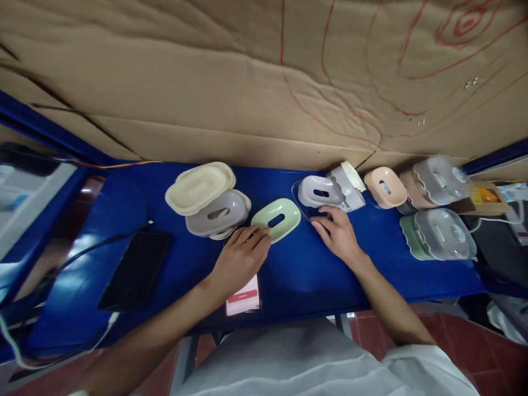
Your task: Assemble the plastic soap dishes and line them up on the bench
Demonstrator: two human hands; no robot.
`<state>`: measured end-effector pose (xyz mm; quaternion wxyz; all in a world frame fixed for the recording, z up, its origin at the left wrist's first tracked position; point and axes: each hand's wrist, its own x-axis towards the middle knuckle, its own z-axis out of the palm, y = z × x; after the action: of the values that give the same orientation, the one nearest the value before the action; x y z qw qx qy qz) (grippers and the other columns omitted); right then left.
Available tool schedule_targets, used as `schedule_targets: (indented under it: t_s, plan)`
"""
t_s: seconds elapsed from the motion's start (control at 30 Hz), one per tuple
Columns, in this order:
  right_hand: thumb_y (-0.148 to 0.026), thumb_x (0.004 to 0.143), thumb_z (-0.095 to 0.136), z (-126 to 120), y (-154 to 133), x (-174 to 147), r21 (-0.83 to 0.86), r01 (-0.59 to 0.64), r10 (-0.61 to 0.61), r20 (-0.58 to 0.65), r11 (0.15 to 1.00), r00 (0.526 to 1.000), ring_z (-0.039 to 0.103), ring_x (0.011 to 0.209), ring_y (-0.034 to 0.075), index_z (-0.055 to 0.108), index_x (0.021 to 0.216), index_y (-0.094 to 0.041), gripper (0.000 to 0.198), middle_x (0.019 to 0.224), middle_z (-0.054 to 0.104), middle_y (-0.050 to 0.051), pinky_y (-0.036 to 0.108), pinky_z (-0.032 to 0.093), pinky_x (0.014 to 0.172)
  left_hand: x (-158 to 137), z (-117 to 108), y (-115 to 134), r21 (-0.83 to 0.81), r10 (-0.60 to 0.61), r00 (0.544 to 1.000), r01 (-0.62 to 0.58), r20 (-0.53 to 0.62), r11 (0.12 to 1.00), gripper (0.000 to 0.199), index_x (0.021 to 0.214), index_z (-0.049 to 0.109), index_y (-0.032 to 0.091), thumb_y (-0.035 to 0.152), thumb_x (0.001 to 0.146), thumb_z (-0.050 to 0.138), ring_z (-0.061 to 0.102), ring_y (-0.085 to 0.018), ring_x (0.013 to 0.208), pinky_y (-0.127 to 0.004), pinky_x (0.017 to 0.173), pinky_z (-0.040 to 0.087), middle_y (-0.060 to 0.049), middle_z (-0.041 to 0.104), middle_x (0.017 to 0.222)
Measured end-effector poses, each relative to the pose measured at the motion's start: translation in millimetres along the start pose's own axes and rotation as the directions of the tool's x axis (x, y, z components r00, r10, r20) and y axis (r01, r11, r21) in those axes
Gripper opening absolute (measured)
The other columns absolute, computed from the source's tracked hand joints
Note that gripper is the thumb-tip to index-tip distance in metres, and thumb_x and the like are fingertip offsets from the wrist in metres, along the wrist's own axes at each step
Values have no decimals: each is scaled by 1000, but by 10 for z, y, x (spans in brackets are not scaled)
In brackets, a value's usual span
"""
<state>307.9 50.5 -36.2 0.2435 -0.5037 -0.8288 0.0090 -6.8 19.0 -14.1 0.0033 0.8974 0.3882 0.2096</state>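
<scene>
My left hand [243,254] has its fingers closed at the near-left edge of a light green oval dish with a slot in its middle [290,224]. The fingertips hide part of that rim. My right hand [339,234] is close to the near edge of a grey slotted piece [309,199], with thumb and fingers apart. Under this grey piece shows the rim of a clear plastic part [296,204]; whether my fingertips touch it I cannot tell. Left of the green dish, cream oval pieces [198,190] overlap a grey slotted dish [220,214].
Behind my right hand stands a grey-and-cream container [350,184], beside a peach slotted one [386,190]. Clear-lidded boxes [447,234] stand farther right. A pink-screened phone [242,297] and a black phone [134,269] lie on the blue table [313,280]. A cardboard wall [206,82] rises behind.
</scene>
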Motion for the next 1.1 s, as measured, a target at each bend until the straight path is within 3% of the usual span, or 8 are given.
schedule_targets:
  t_s: [0.07, 0.23, 0.4, 0.5, 0.57, 0.7, 0.87, 1.1]
  plan:
    - [-36, 110, 58, -52, 32, -9, -15, -24, 23, -77, 1000, 997, 70, 113, 29, 80, 110, -25, 24, 139, 69, 12, 51, 57, 103, -9, 6, -35, 3, 2, 1000, -2, -10, 1000, 26, 118, 74, 17, 6, 102, 57, 74, -31, 119, -48, 99, 62, -12, 80, 126]
    - [-30, 113, 49, -34, 134, 74, -64, -88, 83, -85, 994, 993, 67, 131, 33, 61, 152, -24, 41, 150, 66, 15, 53, 57, 108, -6, 23, -57, 4, -1, 999, 2, -49, 1000, 22, 125, 71, 14, 14, 106, 60, 75, -32, 117, -47, 100, 65, -14, 80, 120]
    - [-36, 111, 56, 17, 170, 117, -54, -118, 107, -168, 992, 980, 73, 113, 30, 75, 135, -27, 31, 125, 79, 10, 50, 59, 102, -24, 26, -66, -18, 24, 999, -24, -32, 1000, 20, 119, 73, 15, 10, 104, 63, 75, -33, 117, -49, 101, 66, -12, 79, 118]
    - [-43, 109, 61, -90, 54, 48, -35, -144, 128, -296, 989, 947, 72, 118, 32, 75, 125, -28, 26, 119, 80, 9, 56, 56, 107, -28, 21, -68, -74, 82, 997, -82, 1, 994, 20, 117, 72, 16, 7, 103, 61, 73, -30, 123, -46, 108, 64, -11, 77, 120]
    - [-44, 107, 63, -189, -68, -35, 66, -52, 70, -316, 996, 946, 71, 124, 34, 70, 125, -29, 25, 121, 79, 10, 57, 57, 106, -24, 15, -62, -101, 134, 990, -130, 33, 986, 20, 116, 71, 15, 5, 104, 59, 71, -29, 129, -45, 112, 63, -12, 76, 124]
    - [-34, 107, 64, -295, -290, -167, 322, 187, -146, -149, 928, 978, 76, 121, 30, 59, 133, -29, 27, 135, 77, 13, 48, 63, 94, -12, 3, -40, -141, 241, 968, -229, 69, 963, 21, 118, 71, 13, 5, 104, 57, 68, -30, 136, -44, 115, 61, -13, 76, 127]
    - [-33, 107, 67, -240, -437, -126, 215, 284, -294, 13, 934, 956, 79, 112, 26, 66, 127, -23, 22, 129, 80, 13, 42, 60, 94, -10, 10, -4, -149, 295, 953, -283, 69, 947, 18, 111, 71, 14, 6, 105, 56, 73, -26, 123, -41, 109, 63, -12, 77, 120]
    - [-35, 110, 65, -257, -460, -51, 153, 161, -177, 95, 975, 980, 79, 114, 25, 71, 128, -21, 24, 128, 81, 10, 40, 56, 98, -59, -41, -10, -205, 315, 948, -316, -37, 926, 15, 120, 71, 16, 20, 108, 62, 74, -24, 121, -38, 106, 61, -10, 78, 126]
